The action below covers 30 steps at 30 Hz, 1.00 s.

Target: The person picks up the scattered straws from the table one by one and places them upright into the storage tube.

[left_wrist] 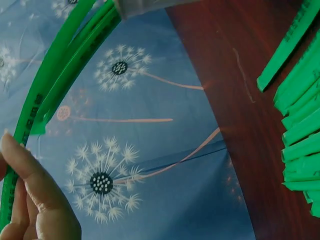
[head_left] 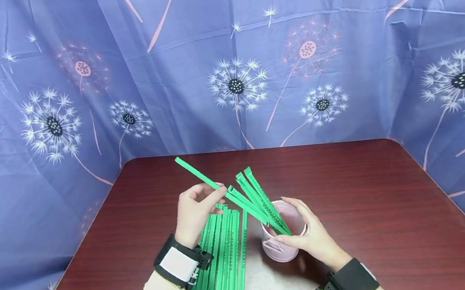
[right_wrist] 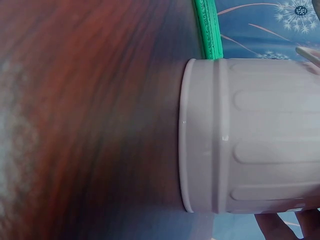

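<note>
My left hand point(head_left: 197, 210) pinches a long, flat green strip point(head_left: 196, 172) with dark print between thumb and fingers. That strip slants down to the right, its lower end over the mouth of a small pink bucket point(head_left: 281, 253). Several more green strips point(head_left: 251, 187) lean out of the bucket toward the upper left. Around the bucket's right side curls my right hand point(head_left: 317, 236), the thumb at the near rim; in the right wrist view the bucket's ribbed wall point(right_wrist: 270, 125) fills the right half. A pile of similar green strips point(head_left: 224, 257) lies below my left hand.
Everything stands on a dark red-brown wooden table point(head_left: 396, 202) with rounded far corners. A blue curtain point(head_left: 182, 88) with dandelion prints hangs behind and along both sides. The pile lies to the left of the bucket, near the table's front.
</note>
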Each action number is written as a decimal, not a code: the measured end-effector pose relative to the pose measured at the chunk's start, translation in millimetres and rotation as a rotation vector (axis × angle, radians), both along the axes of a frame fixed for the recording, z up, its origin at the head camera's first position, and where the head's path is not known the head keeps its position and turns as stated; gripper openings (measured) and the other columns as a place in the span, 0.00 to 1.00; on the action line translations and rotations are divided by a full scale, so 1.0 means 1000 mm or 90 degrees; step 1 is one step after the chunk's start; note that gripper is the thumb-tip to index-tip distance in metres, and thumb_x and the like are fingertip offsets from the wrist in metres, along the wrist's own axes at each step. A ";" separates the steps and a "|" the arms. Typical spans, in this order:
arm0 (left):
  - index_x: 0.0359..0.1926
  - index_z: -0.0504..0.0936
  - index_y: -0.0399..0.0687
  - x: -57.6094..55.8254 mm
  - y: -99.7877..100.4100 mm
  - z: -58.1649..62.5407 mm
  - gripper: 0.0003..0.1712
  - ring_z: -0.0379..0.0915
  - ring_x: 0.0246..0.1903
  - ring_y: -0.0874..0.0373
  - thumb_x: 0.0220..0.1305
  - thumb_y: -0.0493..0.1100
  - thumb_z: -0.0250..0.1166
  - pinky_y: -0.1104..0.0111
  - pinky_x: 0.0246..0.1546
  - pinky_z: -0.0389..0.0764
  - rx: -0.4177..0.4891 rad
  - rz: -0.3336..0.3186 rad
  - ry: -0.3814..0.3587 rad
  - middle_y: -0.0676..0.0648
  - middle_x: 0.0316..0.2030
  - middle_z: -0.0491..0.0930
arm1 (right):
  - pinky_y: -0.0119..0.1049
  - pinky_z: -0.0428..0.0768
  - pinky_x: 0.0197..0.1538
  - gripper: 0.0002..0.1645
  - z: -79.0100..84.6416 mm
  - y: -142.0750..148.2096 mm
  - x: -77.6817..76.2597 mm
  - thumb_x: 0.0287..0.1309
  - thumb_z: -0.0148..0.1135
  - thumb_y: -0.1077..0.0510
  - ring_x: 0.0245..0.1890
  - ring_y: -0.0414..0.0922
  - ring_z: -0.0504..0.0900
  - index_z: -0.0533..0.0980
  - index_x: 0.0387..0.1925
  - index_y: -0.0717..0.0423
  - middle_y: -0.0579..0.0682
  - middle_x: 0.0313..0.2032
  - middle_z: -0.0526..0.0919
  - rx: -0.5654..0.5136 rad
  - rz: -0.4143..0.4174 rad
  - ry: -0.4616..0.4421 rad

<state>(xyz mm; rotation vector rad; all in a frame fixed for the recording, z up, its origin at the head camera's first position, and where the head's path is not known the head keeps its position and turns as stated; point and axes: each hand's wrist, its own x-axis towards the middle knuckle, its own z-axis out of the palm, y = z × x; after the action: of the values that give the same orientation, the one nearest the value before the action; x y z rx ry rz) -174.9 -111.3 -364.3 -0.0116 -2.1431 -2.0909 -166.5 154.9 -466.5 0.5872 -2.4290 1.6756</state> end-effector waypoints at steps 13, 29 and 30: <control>0.29 0.87 0.45 0.005 0.025 -0.023 0.07 0.81 0.18 0.57 0.57 0.44 0.72 0.66 0.22 0.82 -0.204 -0.049 0.013 0.40 0.25 0.86 | 0.24 0.71 0.59 0.51 0.000 -0.002 0.000 0.41 0.81 0.58 0.58 0.38 0.74 0.66 0.68 0.44 0.46 0.62 0.73 -0.005 -0.004 -0.001; 0.31 0.82 0.42 0.003 0.049 -0.046 0.14 0.79 0.15 0.57 0.54 0.48 0.73 0.69 0.17 0.75 -0.295 -0.070 -0.001 0.46 0.20 0.83 | 0.26 0.70 0.60 0.50 0.002 -0.001 0.000 0.42 0.80 0.57 0.58 0.35 0.72 0.67 0.68 0.45 0.48 0.62 0.73 0.014 -0.017 0.017; 0.31 0.81 0.42 0.003 0.049 -0.047 0.15 0.79 0.15 0.58 0.54 0.48 0.74 0.69 0.17 0.75 -0.294 -0.068 -0.003 0.46 0.21 0.83 | 0.27 0.70 0.60 0.50 0.002 -0.001 0.000 0.42 0.80 0.57 0.58 0.35 0.72 0.67 0.68 0.45 0.49 0.62 0.73 0.015 -0.017 0.018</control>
<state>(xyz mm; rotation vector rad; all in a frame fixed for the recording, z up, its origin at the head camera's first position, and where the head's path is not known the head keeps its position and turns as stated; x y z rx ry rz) -172.2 -61.9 -411.0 -0.1740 -2.6260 -1.5939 -166.7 153.5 -464.2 0.5751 -2.4295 1.6196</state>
